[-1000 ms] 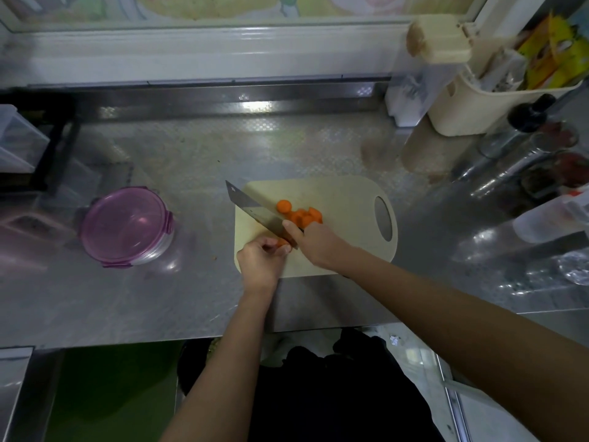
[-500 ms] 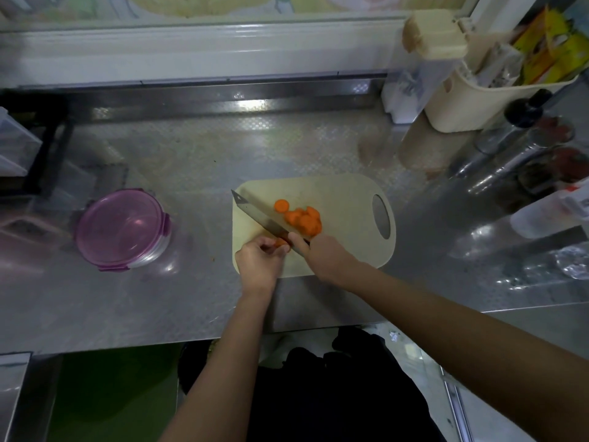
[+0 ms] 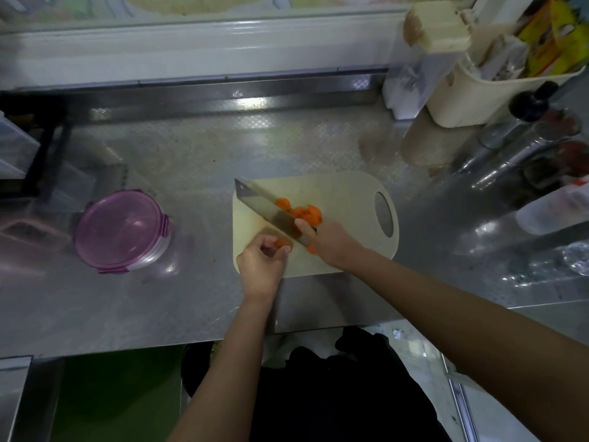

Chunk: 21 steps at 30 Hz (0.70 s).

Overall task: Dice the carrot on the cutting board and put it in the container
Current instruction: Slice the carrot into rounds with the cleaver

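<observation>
Now: cutting board (image 3: 347, 199) lies flat on the steel countertop (image 3: 191, 148), its handle hole to the right.

Left hand (image 3: 259, 263): fingers curled, pinching a short carrot stub (image 3: 281, 242) at the near-left part of the board. The stub is mostly hidden by the fingertips and only a small orange patch shows.

Right hand (image 3: 331, 244): closed around the knife (image 3: 267, 210) at its handle end, with the index finger laid along the flat of the blade. The handle itself is covered by the hand. The blade runs diagonally from the hand up to the board's far-left corner and passes just beside the stub on its right. Cannot tell whether the edge touches the board.

Carrot slices (image 3: 302, 213): a small heap of round pieces on the board, just behind the blade and touching one another. One more orange bit (image 3: 310, 249) sits by the right hand's knuckles.

Container (image 3: 122, 231): round and clear, purple lid on, standing on the countertop left of the board, well apart from it.

Far right: cream basket (image 3: 478, 97) with packets, and bottles beside it.
</observation>
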Each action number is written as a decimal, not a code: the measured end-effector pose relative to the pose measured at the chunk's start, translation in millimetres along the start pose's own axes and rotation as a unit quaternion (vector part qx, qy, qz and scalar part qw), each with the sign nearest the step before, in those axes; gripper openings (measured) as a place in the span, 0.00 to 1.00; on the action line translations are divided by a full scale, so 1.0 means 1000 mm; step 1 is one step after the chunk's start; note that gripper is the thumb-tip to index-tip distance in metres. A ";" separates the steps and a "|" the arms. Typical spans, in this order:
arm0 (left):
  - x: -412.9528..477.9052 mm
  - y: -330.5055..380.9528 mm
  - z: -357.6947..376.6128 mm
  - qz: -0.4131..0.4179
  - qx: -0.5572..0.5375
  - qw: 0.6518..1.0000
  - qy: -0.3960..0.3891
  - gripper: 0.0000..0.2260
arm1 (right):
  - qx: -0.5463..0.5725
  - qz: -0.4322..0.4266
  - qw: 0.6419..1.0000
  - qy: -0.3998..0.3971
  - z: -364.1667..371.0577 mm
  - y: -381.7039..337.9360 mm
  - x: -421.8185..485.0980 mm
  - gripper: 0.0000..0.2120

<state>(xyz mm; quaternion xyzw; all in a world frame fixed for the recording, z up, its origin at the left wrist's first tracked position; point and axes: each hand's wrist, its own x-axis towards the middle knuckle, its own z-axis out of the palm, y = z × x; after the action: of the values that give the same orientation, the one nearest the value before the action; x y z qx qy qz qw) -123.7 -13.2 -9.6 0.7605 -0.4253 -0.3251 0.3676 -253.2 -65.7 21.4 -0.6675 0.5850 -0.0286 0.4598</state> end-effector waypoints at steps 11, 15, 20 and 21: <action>-0.004 -0.013 0.000 0.008 -0.055 0.998 -0.010 0.06 | -0.030 0.026 0.998 0.040 -0.002 0.003 -0.019 0.28; -0.004 -0.013 0.000 0.008 -0.067 0.998 -0.014 0.07 | -0.014 0.004 0.999 0.044 0.003 0.005 -0.026 0.25; -0.004 -0.008 0.000 -0.004 -0.072 0.997 -0.016 0.09 | -0.013 -0.003 0.999 0.046 0.002 0.004 -0.034 0.22; -0.004 -0.008 0.000 -0.005 -0.071 0.997 -0.016 0.09 | -0.017 0.001 0.999 0.037 0.002 0.004 -0.035 0.21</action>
<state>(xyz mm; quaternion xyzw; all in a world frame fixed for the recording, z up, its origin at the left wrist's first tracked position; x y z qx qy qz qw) -122.1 -6.3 -15.5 0.7295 -0.4028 -0.3685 0.4121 -266.1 -36.1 35.5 -0.6733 0.6026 -0.0430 0.4262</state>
